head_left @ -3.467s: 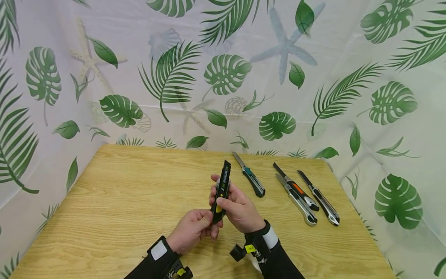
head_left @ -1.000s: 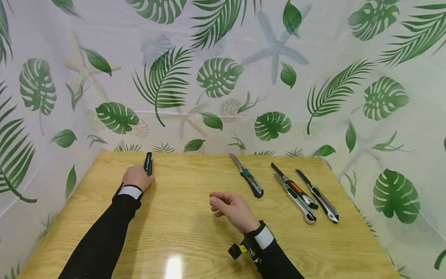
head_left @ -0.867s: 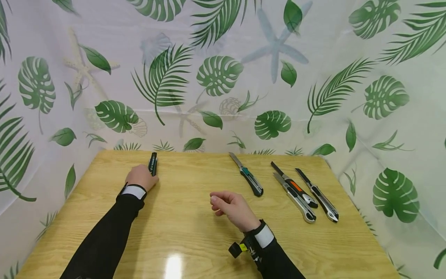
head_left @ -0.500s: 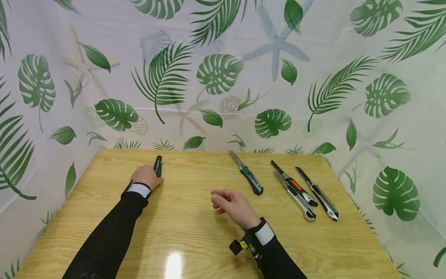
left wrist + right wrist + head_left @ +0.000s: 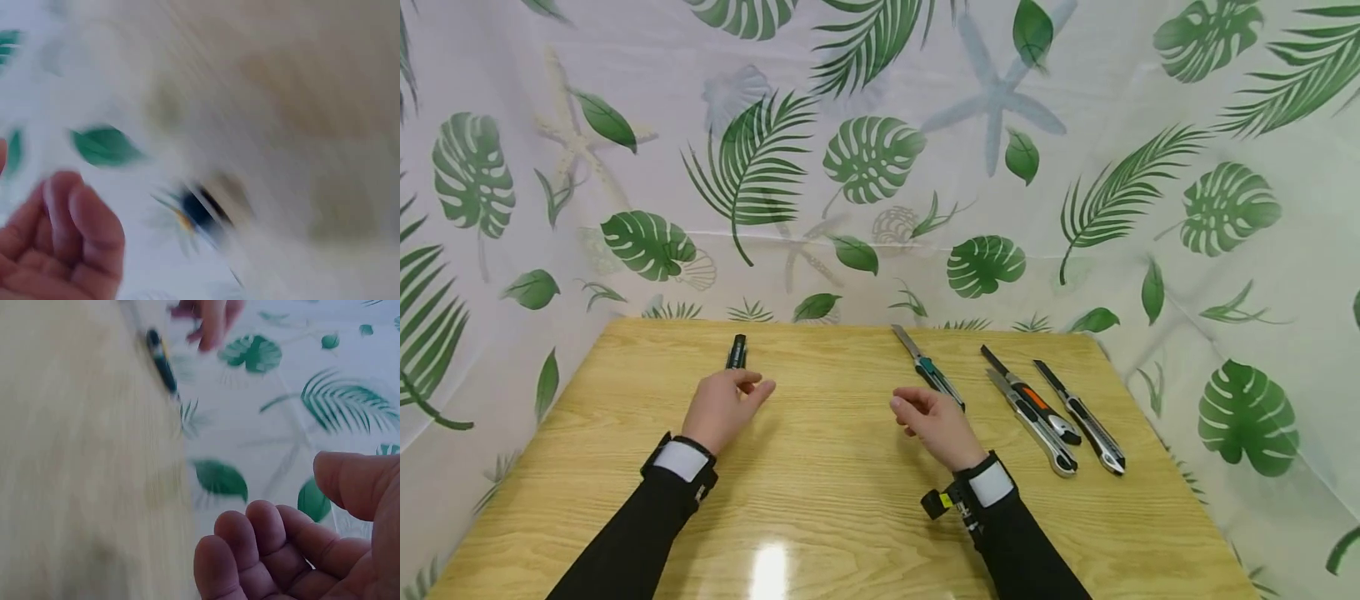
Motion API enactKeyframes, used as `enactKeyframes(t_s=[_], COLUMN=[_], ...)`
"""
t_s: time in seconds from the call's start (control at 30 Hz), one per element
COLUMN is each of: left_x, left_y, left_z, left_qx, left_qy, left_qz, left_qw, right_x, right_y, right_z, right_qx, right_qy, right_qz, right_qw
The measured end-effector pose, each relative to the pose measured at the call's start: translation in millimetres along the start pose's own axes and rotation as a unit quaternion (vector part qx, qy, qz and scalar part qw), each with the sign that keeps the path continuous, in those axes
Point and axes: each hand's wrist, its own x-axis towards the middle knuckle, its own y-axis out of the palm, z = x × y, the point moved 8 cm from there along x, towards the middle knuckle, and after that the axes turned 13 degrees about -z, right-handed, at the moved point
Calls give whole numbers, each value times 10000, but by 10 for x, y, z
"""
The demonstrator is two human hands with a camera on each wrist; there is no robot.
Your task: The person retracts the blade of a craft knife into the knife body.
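The black utility knife (image 5: 737, 353) lies at the back left of the table, its lower end hidden behind my left hand (image 5: 718, 412). That hand holds nothing, thumb and fingers apart, just in front of the knife. In the right wrist view the same black knife (image 5: 162, 362) shows a strip of yellow. My right hand (image 5: 946, 427) hovers over the table with loosely curled fingers and nothing in them. Beyond its fingers lies a teal-and-black utility knife (image 5: 930, 372), blade out, its lower end partly covered by the hand.
Right of my right hand lie a utility knife with an orange panel (image 5: 1034, 400), a silver utility knife (image 5: 1037, 429) beside it, and another silver-and-black one (image 5: 1092, 427). All have blades out. A leaf-print cloth (image 5: 865, 158) stands behind the wooden table (image 5: 820, 500).
Both hands held the black knife at first. My left hand then set it at the back left, let go and drew back slightly. My right hand moved right, towards the teal knife.
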Motion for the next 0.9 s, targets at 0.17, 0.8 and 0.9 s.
enactKeyframes(t_s=[0.17, 0.8, 0.9], left_x=[-366, -814, -824], left_y=[55, 373, 368], left_z=[-340, -712, -724], left_qx=[-1295, -1674, -1700], left_qy=[-29, 119, 122], left_qz=[185, 895, 900], left_qw=[9914, 9817, 9812], right_x=[388, 882, 848], right_y=[-419, -362, -346], right_z=[-85, -666, -606], right_qx=[-1725, -4498, -4489], right_qy=[-463, 55, 30], right_qz=[-797, -322, -391], right_qw=[9807, 8925, 8927])
